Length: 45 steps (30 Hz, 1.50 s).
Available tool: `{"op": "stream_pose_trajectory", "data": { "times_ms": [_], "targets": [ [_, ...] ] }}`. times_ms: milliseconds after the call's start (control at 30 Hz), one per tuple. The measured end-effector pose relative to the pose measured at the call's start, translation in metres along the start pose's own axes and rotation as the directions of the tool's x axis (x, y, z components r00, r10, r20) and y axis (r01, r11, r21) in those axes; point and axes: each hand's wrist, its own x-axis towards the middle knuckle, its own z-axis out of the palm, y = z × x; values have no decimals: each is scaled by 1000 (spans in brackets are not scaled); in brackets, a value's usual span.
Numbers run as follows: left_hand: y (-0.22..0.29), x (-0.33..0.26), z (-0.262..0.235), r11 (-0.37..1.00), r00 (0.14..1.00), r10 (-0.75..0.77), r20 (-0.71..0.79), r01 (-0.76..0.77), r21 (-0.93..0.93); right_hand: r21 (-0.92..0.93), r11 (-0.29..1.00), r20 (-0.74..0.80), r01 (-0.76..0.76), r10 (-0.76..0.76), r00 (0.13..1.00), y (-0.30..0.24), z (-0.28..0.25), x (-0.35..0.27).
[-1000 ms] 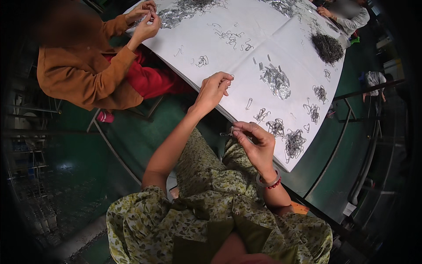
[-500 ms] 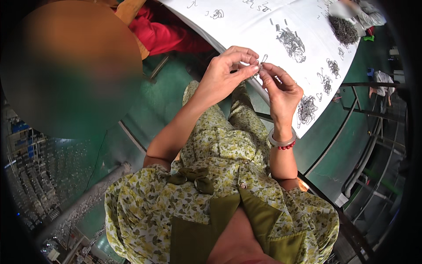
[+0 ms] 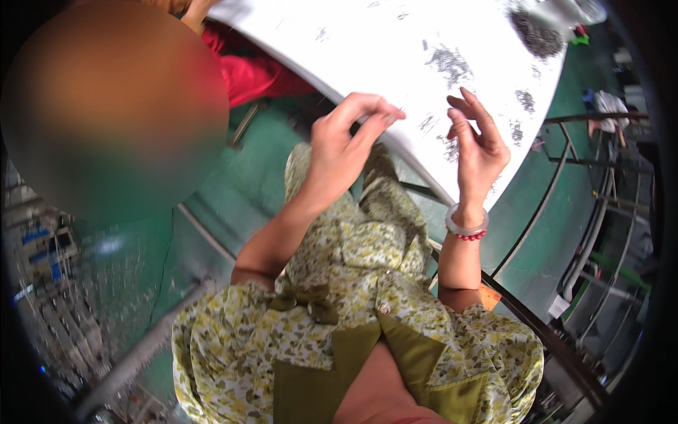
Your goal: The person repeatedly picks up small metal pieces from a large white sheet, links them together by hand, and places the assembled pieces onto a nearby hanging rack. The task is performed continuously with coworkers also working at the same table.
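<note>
The bare left hand [image 3: 345,134] hovers by the edge of the white, flat surface [image 3: 381,63], thumb and forefinger nearly meeting; blur hides whether they pinch anything. Rightward on the surface lie thin grey metal-wire pieces [image 3: 428,124], seemingly light, stiff and slippery, best taken singly by a long side. The bare right hand [image 3: 484,145] holds thumb and fingers apart, nothing visible between.

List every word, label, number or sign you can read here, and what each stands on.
None can be read.
The white table and floral clothes show no lettering.
The metal pieces and the clutter at far left are too blurred to tell.
</note>
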Motion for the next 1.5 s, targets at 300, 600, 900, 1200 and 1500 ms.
{"op": "stream_pose_trajectory", "data": {
  "times_ms": [300,600,900,1200,1500],
  "targets": [
    [6,-1,-10,998,998,68,11,-68,-4,-632,769,265,94,100,959,112,-67,104],
    [22,14,-33,996,996,85,-33,-86,-12,-739,613,438,281,120,891,144,-48,122],
    [30,24,-46,978,990,90,-105,-107,-180,-641,762,238,86,91,967,117,-51,122],
    [31,50,-54,951,969,211,-128,-234,-200,6,989,283,-146,138,949,99,-42,134],
    [47,66,-52,950,947,309,-82,-312,-18,380,923,443,61,-240,864,-68,24,69]
  ]
}}
